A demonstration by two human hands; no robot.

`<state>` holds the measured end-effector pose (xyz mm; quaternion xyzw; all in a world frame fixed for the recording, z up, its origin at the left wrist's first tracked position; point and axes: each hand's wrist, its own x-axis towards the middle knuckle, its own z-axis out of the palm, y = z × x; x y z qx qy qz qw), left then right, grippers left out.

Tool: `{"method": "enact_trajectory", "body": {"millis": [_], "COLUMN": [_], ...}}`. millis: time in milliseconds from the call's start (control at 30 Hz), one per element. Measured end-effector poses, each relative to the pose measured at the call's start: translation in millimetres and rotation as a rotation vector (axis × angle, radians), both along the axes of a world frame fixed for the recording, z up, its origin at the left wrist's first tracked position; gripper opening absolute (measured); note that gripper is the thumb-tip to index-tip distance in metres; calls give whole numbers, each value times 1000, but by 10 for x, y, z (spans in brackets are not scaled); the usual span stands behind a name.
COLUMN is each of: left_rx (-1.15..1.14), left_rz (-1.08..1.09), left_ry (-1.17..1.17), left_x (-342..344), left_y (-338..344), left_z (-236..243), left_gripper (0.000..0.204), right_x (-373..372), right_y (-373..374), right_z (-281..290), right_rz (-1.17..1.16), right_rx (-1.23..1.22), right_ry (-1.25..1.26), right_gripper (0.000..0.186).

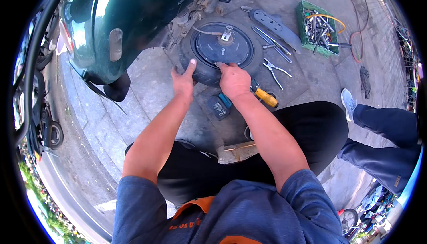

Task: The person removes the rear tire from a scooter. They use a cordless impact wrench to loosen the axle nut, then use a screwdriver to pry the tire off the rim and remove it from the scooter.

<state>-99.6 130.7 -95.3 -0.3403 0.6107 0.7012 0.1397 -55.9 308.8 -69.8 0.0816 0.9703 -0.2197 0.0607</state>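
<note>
A scooter wheel (258, 61) with a black tyre and a dark round hub lies flat on the paving in front of me. A cable and a metal fitting (227, 33) sit at the hub's centre. My left hand (183, 80) grips the tyre's near left side, thumb on top, fingers partly hidden behind the rubber. At the near edge of the rim, the fingers of my right hand (235, 80) are pinched together; what they hold is too small to make out. Close to that hand lie a teal and black battery-like block (219, 106) and a yellow-handled tool (266, 97).
A green scooter body (147, 12) stands at the upper left. Right of the wheel lie pliers (276, 69), long metal levers (272, 44) and a grey cover (275, 26). Beyond is a green crate (304, 32) of tools. Another person's legs (382, 126) are at the right.
</note>
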Motion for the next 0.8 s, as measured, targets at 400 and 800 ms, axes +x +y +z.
{"method": "enact_trajectory", "body": {"millis": [400, 800], "left_rx": [-68, -303], "left_rz": [24, -57], "left_ry": [-88, -114], "left_x": [-255, -249], "left_y": [288, 261], "left_z": [-533, -555], "left_gripper": [95, 94], "right_x": [-20, -27], "right_y": [18, 23], "right_z": [-21, 2], "right_rz": [12, 16], "right_rx": [-35, -36], "right_ry": [7, 8], "right_gripper": [42, 41]}}
